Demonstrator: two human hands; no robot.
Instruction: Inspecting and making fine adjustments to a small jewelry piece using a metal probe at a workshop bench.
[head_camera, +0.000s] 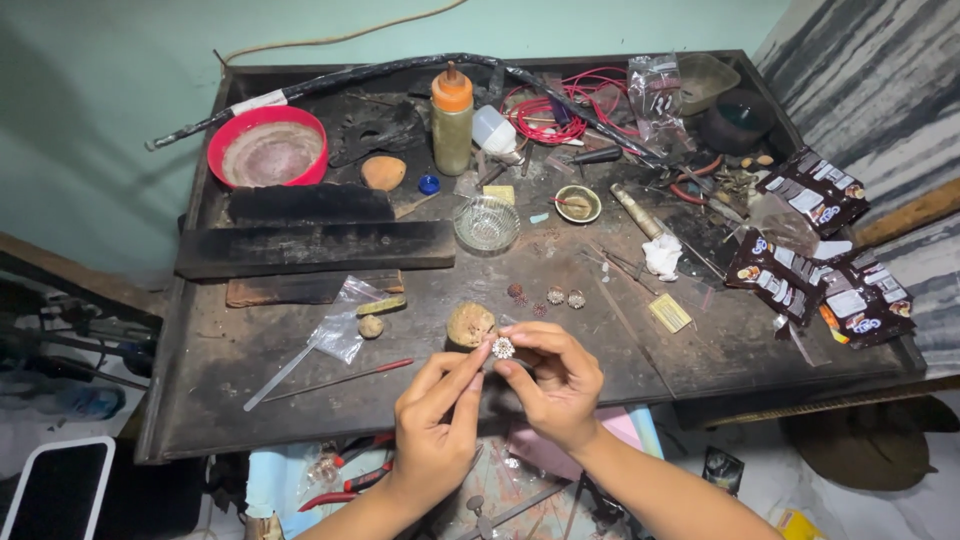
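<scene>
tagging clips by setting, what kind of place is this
Probably a small jewellery-making or craft workbench. Both hands hold a small silvery flower-shaped ornament over a dark, scorched wooden worktable, near similar small round ornaments and red-handled pliers.

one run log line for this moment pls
left hand + right hand: pinch small round silvery ornament | above dark worktable | tan wooden stub behind

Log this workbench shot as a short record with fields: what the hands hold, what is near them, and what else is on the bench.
left hand: fingertips pinch a small round silvery ornament
right hand: pinches the same ornament from the other side
nearest: tan cork-like lump, just behind the ornament
bench: dark, worn, cluttered
back left: red bowl
back centre: orange-capped bottle, glass dish
right edge: dark snack packets
</scene>
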